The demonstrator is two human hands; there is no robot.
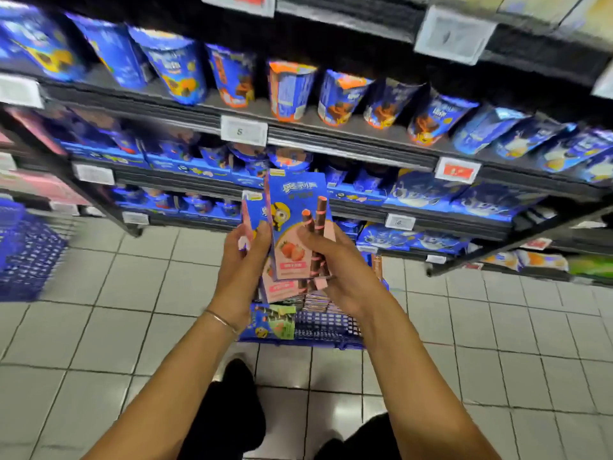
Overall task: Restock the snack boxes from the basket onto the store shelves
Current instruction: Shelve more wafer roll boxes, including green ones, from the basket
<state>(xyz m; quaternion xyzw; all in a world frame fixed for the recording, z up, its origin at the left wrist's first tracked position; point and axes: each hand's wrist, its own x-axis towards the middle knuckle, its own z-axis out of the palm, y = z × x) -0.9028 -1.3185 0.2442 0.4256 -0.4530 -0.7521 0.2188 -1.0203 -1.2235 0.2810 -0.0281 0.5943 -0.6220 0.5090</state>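
Gripping three upright snack boxes (298, 207), left hand (243, 260) and right hand (335, 270) both curled, above one basket (326, 323).

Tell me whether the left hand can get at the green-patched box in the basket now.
Probably not yet. The left hand grips a snack box, so its fingers are taken; the green-patched box in the basket lies uncovered below. The right hand holds the strawberry box.

Bare forearms (172, 376), thin metal bangle (220, 322) on left wrist, black trousers (229, 423), possibly a black shoe (237, 370)
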